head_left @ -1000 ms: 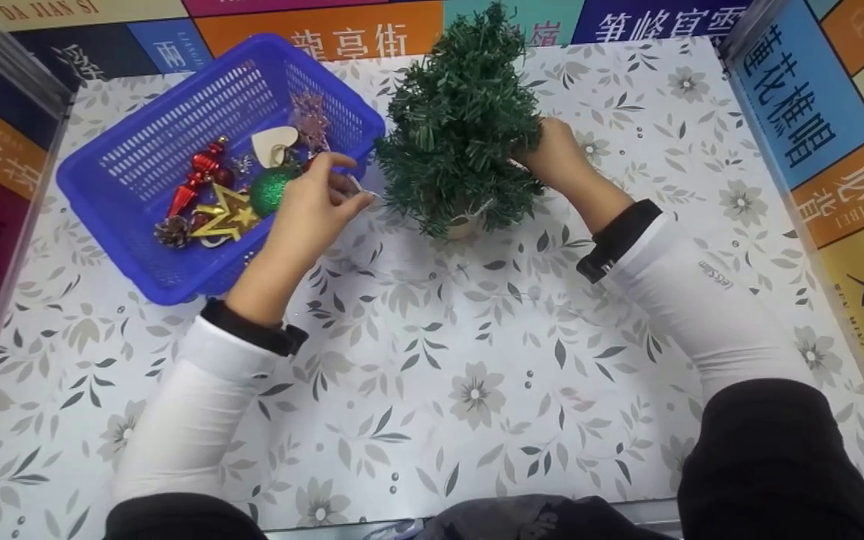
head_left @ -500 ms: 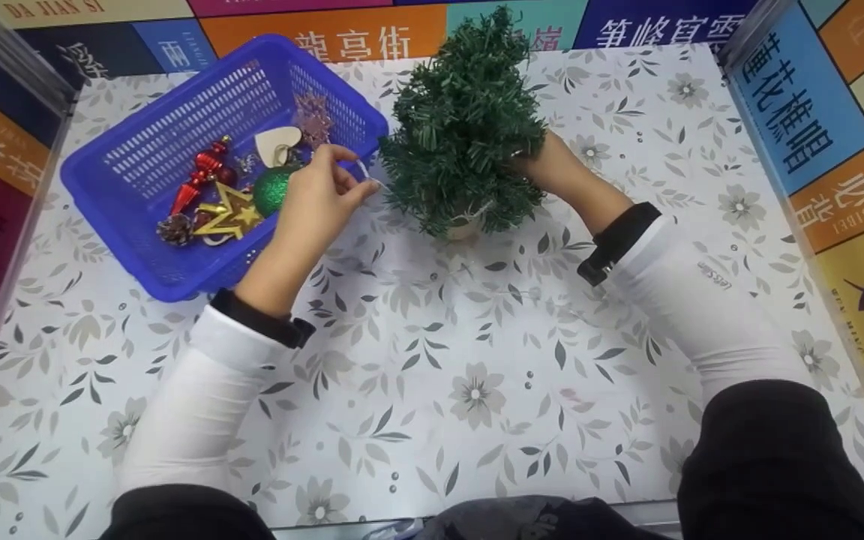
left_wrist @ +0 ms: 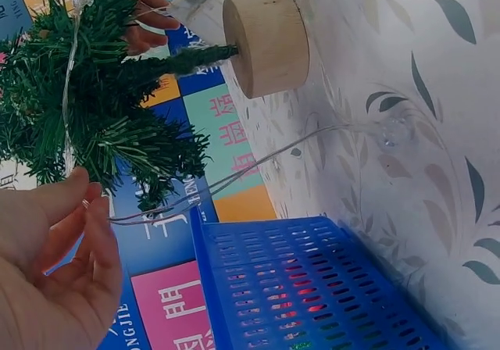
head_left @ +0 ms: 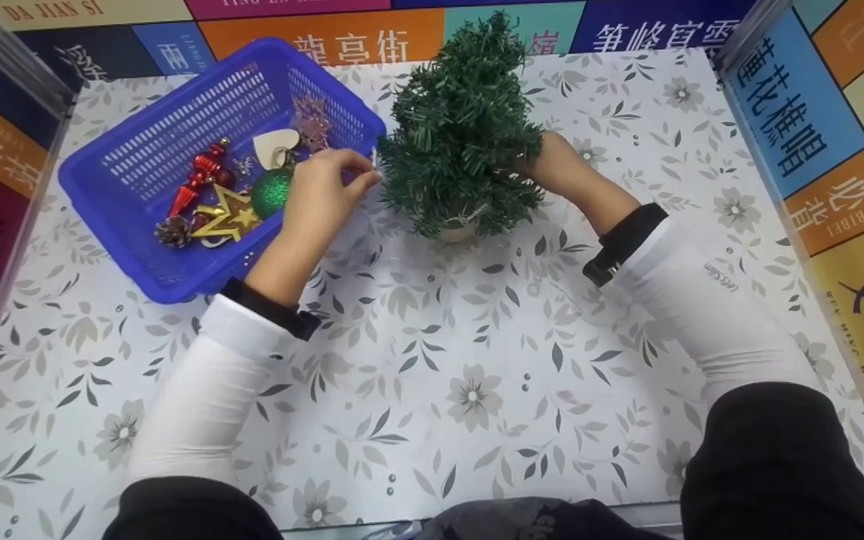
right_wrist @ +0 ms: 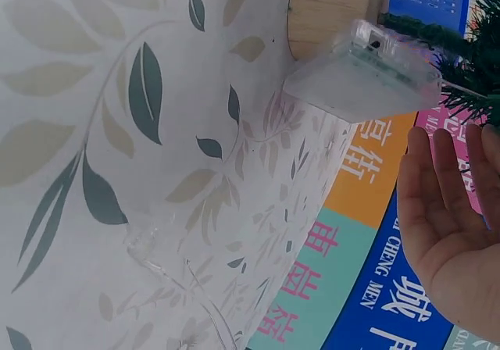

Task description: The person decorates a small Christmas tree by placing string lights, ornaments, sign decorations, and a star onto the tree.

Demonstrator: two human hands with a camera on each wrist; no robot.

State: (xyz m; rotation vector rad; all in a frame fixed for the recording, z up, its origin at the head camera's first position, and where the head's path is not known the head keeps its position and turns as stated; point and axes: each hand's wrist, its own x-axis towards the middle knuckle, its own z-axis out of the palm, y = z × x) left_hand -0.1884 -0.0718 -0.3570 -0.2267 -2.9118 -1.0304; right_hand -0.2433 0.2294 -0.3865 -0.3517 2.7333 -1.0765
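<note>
A small artificial Christmas tree (head_left: 462,127) stands upright on a round wooden base (left_wrist: 269,44). At its left side my left hand (head_left: 327,187) pinches a thin clear light-string wire (left_wrist: 69,92) between thumb and fingertips. The wire runs over the branches, and another stretch trails toward the table with a clear bulb (left_wrist: 397,131). My right hand (head_left: 561,166) reaches in at the tree's right side; its thumb and index fingertips are hidden by the greenery, while the other fingers (right_wrist: 449,170) bend loosely. A clear plastic box (right_wrist: 363,76), wired to the string, is beside the base.
Left of the tree, a blue plastic basket (head_left: 139,259) holds a gold star (head_left: 228,214), a green glitter ball (head_left: 272,191), red ornaments (head_left: 196,180), a pinecone (head_left: 173,231) and a wooden heart (head_left: 276,140). Printed panels (head_left: 799,112) border the flowered tabletop (head_left: 469,435).
My left hand has moved slightly right, bringing the wire up against the tree's left branches. My right hand stays at the tree's right side.
</note>
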